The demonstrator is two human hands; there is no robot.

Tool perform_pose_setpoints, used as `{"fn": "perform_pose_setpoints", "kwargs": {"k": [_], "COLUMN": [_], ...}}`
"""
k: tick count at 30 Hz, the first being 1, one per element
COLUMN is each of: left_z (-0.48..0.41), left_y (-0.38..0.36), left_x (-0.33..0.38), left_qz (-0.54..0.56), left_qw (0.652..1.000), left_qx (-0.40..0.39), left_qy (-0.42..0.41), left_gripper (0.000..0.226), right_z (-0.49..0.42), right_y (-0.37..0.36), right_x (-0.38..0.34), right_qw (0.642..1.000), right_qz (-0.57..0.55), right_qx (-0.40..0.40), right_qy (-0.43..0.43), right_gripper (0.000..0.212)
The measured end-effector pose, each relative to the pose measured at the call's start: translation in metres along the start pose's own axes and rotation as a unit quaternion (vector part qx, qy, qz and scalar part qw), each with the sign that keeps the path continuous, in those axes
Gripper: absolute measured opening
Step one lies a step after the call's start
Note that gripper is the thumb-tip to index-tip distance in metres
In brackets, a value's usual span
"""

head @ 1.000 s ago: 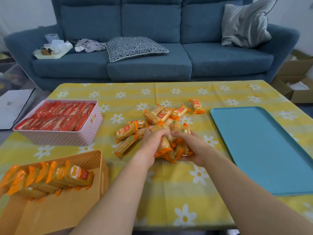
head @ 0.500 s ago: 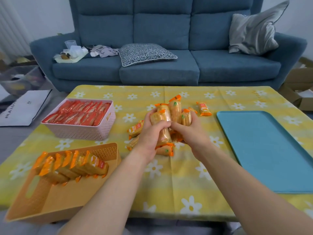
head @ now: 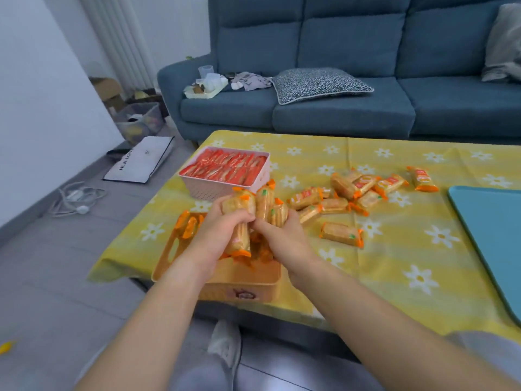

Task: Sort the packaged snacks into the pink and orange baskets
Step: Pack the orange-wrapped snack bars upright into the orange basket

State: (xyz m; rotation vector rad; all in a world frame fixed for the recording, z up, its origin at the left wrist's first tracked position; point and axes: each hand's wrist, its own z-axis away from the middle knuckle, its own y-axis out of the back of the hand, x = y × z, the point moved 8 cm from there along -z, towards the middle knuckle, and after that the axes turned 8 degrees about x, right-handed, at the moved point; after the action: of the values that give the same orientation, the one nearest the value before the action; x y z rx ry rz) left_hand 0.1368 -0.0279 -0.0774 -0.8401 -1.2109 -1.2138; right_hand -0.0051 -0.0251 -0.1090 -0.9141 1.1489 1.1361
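Right now a bunch of orange snack packs is up in the air, just over the orange basket. Both hands hold it. The left hand has its fingers curled round the packs from the left side, and the right hand curls round them from the right side. The packs stand mostly upright, squeezed together between the two hands. The orange basket sits at the near left corner of the table, and a few orange packs lie inside it at its left end. Behind it, by the left edge of the table, sits the pink basket, full of red snack packs. More loose orange packs lie in a messy pile in the middle of the table, with one pack alone a bit nearer. A blue tray lies at the right edge. A yellow cloth with white flowers covers the table.
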Motion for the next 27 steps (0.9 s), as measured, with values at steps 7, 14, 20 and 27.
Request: {"fn": "perform_pose_setpoints", "kwargs": {"k": [7, 14, 20, 27], "left_z": [-0.016, -0.035, -0.046, -0.053], "left_y": [0.049, 0.103, 0.089, 0.077], "left_x": [-0.028, -0.004, -0.044, -0.053], "left_qz": [-0.309, -0.318, -0.537, -0.701], "left_qw": [0.951, 0.938, 0.839, 0.7], "left_qx": [0.006, 0.092, -0.036, -0.055], "left_qy": [-0.018, -0.099, -0.078, -0.123], "left_gripper": [0.076, 0.026, 0.015, 0.032], "right_z": [0.013, 0.009, 0.008, 0.007], "right_y": [-0.037, -0.02, -0.049, -0.126], "right_x": [0.01, -0.035, -0.025, -0.009], "right_qw": [0.926, 0.861, 0.847, 0.697], "right_qz": [0.359, 0.448, 0.415, 0.547], "right_qx": [-0.099, 0.008, -0.119, -0.217], "right_qy": [0.064, 0.24, 0.31, 0.41], "right_gripper": [0.073, 0.042, 0.025, 0.059]}}
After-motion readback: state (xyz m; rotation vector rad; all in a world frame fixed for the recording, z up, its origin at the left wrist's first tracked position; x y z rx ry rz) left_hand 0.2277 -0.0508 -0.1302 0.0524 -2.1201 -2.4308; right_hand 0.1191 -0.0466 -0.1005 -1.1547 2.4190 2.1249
